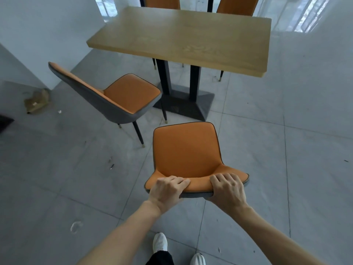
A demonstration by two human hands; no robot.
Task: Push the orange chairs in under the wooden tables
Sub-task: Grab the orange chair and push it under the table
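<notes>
An orange chair (186, 150) with a grey shell stands in front of me, its seat facing the wooden table (183, 37). My left hand (167, 188) and my right hand (227, 188) both grip the top edge of its backrest. The seat's front edge is well short of the tabletop. A second orange chair (131, 92) stands to the left, turned at an angle, its seat corner near the table's black base (183, 106). Two more orange chairs (162, 1) (237, 5) sit at the table's far side.
A white wall and pillar (38, 35) rise on the left. Crumpled brown paper (37, 101) lies on the grey tiled floor by the pillar. My white shoes (160, 243) show at the bottom. Open floor lies to the right of the table.
</notes>
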